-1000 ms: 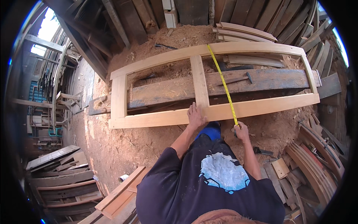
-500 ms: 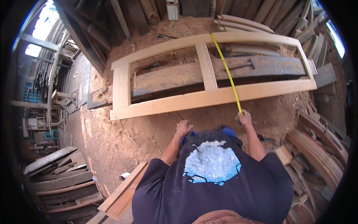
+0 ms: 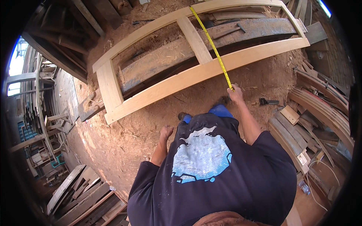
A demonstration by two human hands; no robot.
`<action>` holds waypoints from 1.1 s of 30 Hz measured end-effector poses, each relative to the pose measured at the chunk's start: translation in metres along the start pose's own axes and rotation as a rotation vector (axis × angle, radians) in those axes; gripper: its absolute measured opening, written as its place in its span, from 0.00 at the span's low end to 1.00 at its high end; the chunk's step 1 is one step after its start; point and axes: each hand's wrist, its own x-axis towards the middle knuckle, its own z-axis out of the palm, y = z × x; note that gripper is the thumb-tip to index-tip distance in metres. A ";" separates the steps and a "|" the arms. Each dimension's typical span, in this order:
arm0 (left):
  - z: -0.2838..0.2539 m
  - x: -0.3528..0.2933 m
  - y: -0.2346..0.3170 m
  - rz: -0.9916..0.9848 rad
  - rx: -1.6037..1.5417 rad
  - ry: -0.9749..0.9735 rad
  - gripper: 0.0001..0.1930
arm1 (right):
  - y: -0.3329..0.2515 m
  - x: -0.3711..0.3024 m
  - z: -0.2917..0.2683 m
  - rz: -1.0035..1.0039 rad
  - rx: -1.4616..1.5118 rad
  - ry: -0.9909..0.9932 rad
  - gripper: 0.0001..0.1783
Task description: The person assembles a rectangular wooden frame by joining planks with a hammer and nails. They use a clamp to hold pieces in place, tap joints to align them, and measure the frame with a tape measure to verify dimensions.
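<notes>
My right hand (image 3: 235,94) is closed on the lower end of a yellow tape measure (image 3: 212,44). The tape runs taut across a pale wooden frame (image 3: 169,87), from its far curved rail over the near rail, just right of the middle upright. The tape's case is mostly hidden by my fingers. Beside my left leg hangs my left hand (image 3: 166,132), its fingers curled and nothing visible in them. Under the frame lies a thick, weathered timber beam (image 3: 151,67), with a hammer (image 3: 230,32) resting on top.
Sawdust and shavings cover the ground (image 3: 130,150). A black tool (image 3: 268,101) lies right of my right forearm. Boards are stacked at the right (image 3: 320,105) and lower left (image 3: 81,196). Timber leans at the upper left (image 3: 56,56).
The view has shifted and turned, so the frame sits higher and more tilted. My left hand has drawn back toward my body; my right hand keeps hold of the tape measure.
</notes>
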 end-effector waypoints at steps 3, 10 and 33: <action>-0.030 -0.020 0.080 -0.051 -0.265 0.108 0.32 | 0.016 0.003 -0.012 0.023 -0.022 0.028 0.28; -0.049 -0.046 0.129 0.024 -0.408 0.191 0.31 | 0.011 0.006 -0.003 -0.020 -0.010 0.001 0.28; -0.019 -0.142 -0.269 -0.322 -0.912 0.554 0.30 | -0.312 -0.261 0.381 -0.506 -0.114 -1.055 0.24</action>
